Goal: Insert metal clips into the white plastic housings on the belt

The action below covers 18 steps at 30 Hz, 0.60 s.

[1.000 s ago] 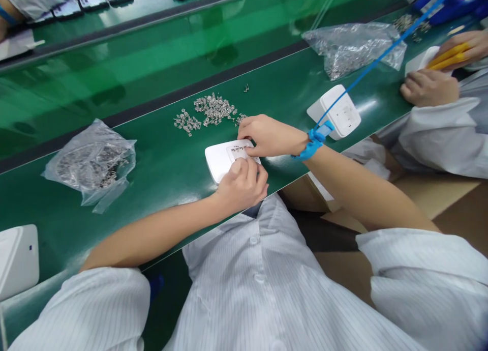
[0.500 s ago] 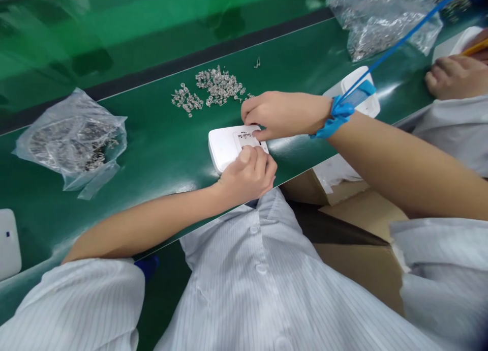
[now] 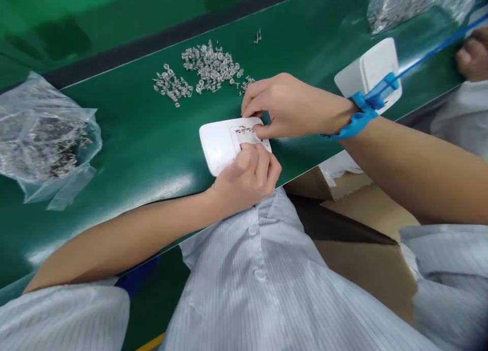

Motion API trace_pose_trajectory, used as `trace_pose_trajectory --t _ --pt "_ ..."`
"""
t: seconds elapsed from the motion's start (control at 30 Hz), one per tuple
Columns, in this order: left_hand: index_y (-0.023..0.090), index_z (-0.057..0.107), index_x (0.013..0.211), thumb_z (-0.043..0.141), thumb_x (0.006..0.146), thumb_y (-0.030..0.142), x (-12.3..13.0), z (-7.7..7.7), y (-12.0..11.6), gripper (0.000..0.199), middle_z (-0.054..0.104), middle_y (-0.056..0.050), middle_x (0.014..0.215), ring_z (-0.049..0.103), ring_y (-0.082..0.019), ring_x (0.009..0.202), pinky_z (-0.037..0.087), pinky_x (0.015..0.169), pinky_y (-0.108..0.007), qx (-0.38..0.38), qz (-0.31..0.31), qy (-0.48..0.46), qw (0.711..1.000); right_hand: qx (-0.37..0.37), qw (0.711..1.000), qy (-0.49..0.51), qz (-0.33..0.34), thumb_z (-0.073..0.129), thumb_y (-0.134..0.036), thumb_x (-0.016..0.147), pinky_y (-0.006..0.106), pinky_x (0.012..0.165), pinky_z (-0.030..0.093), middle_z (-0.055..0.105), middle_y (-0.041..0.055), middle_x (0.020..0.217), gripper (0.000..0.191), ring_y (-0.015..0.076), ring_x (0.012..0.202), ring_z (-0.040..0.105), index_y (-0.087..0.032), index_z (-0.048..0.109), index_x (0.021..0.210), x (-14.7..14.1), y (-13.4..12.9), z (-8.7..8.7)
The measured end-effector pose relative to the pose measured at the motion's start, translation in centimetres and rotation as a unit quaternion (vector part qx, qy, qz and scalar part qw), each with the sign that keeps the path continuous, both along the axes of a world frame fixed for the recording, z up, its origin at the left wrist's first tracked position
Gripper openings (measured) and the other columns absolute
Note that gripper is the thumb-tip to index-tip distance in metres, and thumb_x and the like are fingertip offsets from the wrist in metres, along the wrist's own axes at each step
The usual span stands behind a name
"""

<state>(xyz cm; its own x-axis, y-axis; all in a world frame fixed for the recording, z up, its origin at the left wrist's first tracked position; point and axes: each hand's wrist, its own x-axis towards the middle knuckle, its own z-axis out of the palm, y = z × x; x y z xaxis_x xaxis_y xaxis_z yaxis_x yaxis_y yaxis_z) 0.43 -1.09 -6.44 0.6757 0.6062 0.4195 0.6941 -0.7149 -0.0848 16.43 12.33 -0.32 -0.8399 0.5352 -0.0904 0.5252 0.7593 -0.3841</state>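
A white plastic housing point(image 3: 217, 145) with rounded corners lies on the green work surface, its shallow compartment facing up. Small metal contacts point(image 3: 244, 130) show along the far side of that compartment. My left hand point(image 3: 251, 175) is closed around the near side of the housing, with its fingertips over the recess. From the right, my right hand point(image 3: 280, 107) presses its thumb at the row of contacts while its curled fingers rest at the housing's far edge. Whether a contact sits under the thumb is hidden. A blue strap point(image 3: 354, 117) circles my right wrist.
Loose metal contacts point(image 3: 213, 66) lie in piles behind the housing. Clear bags of small metal parts stand left point(image 3: 49, 142) and far right point(image 3: 407, 5). Further white housings point(image 3: 381, 68) rest at right, near another person's hand point(image 3: 475, 56). Cardboard boxes point(image 3: 366, 264) sit below the table edge.
The view has shifted closer, so the piles and bags sit further outward in the picture. Both hands keep their places on the housing. The other person's hand shows less.
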Motion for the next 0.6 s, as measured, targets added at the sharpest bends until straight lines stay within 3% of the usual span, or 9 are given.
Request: trace_pose_trajectory --t 0.13,0.23,0.33,0.4,0.43,0.5,0.6 --pt "0.013 0.066 0.124 0.057 0.095 0.026 -0.3 0.2 -0.3 0.033 0.073 -0.016 0.121 0.07 -0.031 0.105 0.046 0.09 -0.041 -0.026 0.002 0.0 1.0 -0.024 0.998 0.02 -0.057 0.068 -0.023 0.077 0.041 0.089 0.051 0.072 0.0041 0.1 0.008 0.0227 0.09 0.062 -0.026 0.065 0.071 0.6 -0.1 -0.2" --pt "0.017 0.065 0.126 0.057 0.095 0.028 -0.5 1.2 -0.1 0.034 0.073 -0.013 0.12 0.071 -0.032 0.107 0.049 0.084 -0.04 -0.083 -0.002 -0.005 0.997 -0.082 0.973 0.181 -0.12 0.07 -0.023 0.078 0.038 0.086 0.054 0.071 0.0025 0.116 0.013 0.0205 0.093 0.066 -0.027 0.071 0.091 2.5 -1.0 -1.9" --pt "0.02 0.067 0.125 0.058 0.094 0.027 -0.6 2.6 0.5 0.033 0.075 -0.01 0.114 0.073 -0.032 0.103 0.049 0.078 -0.039 -0.139 -0.022 -0.004 0.99 -0.064 0.875 0.38 -0.292 0.065 -0.021 0.088 0.037 0.087 0.056 0.071 0.0025 0.115 0.017 0.02 0.099 0.069 -0.028 0.07 0.103 4.2 -3.3 -4.5" --pt "0.02 0.069 0.12 0.058 0.093 0.026 -0.6 3.5 1.1 0.029 0.076 -0.01 0.11 0.074 -0.033 0.101 0.048 0.074 -0.038 -0.165 -0.035 -0.001 0.986 0.001 0.812 0.422 -0.404 0.058 -0.019 0.094 0.038 0.083 0.056 0.073 0.0028 0.1 0.015 0.0207 0.093 0.069 -0.027 0.07 0.098 4.4 -5.0 -5.7" --pt "0.02 0.069 0.118 0.058 0.093 0.025 -0.7 3.8 1.4 0.027 0.077 -0.009 0.109 0.074 -0.033 0.102 0.047 0.073 -0.038 -0.176 -0.038 -0.001 0.984 0.025 0.797 0.412 -0.441 0.056 -0.019 0.095 0.038 0.08 0.056 0.072 0.0032 0.095 0.016 0.0213 0.09 0.069 -0.027 0.07 0.095 4.3 -5.6 -6.0" --pt "0.021 0.07 0.112 0.058 0.094 0.026 -0.7 4.3 1.9 0.023 0.077 -0.007 0.107 0.075 -0.033 0.102 0.046 0.072 -0.037 -0.19 -0.041 0.007 0.981 0.049 0.81 0.361 -0.459 0.057 -0.018 0.095 0.039 0.075 0.055 0.071 0.0046 0.09 0.015 0.0223 0.085 0.067 -0.024 0.069 0.089 3.8 -6.3 -5.8" --pt "0.023 0.07 0.106 0.059 0.094 0.028 -0.8 4.6 2.5 0.017 0.078 -0.004 0.102 0.076 -0.031 0.096 0.045 0.073 -0.037 -0.182 -0.057 0.039 0.981 0.056 0.878 0.258 -0.399 0.062 -0.019 0.092 0.041 0.077 0.054 0.072 0.0068 0.092 0.01 0.0235 0.087 0.067 -0.023 0.068 0.086 3.3 -6.1 -4.8"
